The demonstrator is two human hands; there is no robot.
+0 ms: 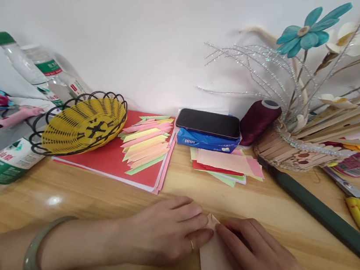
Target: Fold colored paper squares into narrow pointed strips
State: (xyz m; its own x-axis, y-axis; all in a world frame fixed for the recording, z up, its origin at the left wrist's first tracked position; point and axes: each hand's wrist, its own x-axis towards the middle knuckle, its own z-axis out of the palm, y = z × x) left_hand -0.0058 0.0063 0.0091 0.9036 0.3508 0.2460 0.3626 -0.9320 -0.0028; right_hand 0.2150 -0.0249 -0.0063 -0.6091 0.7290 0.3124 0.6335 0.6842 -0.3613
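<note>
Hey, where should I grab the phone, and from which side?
Probably best to take the phone by its left end, coming from the left, thumb and fingers on its long edges: it lies flat on the blue pack, and the spool crowds its right end.

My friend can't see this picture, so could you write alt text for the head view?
A person's left hand and right hand hold a pale paper strip on a wooden table. Behind them are coloured paper strips on red paper, a yellow basket, and a black phone on a blue packet.
</note>
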